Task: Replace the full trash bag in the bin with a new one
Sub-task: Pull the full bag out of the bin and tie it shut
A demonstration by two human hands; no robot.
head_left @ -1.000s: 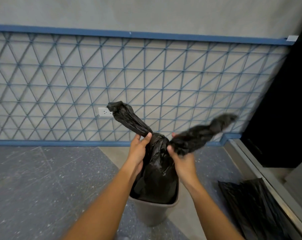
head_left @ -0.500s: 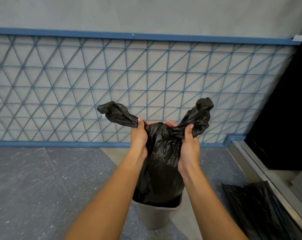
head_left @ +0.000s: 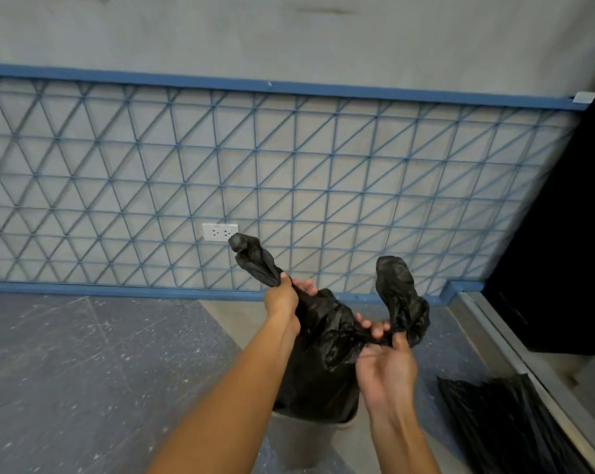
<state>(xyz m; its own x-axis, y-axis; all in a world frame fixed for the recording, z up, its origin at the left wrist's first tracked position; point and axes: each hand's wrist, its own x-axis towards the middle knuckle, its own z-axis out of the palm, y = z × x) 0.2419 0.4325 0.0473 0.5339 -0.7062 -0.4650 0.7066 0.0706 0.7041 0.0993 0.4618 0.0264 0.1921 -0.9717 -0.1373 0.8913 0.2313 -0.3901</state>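
A full black trash bag bulges out of a small grey bin standing on the floor. The bag's top is gathered into two twisted ends. My left hand grips the left end, which sticks up past my fist toward the wall. My right hand, palm up, pinches the right end between thumb and fingers; that end curls up and over to the right. A flat new black bag lies on the floor to the right of the bin.
A wall with a blue triangular metal grid stands close behind the bin, with a white socket on it. A dark doorway and a metal floor track are at the right. Speckled grey floor spreads to the left.
Both hands have lowered and moved apart, drawing the two twisted ends of the bag outward. My right hand has turned palm up, lower than the left.
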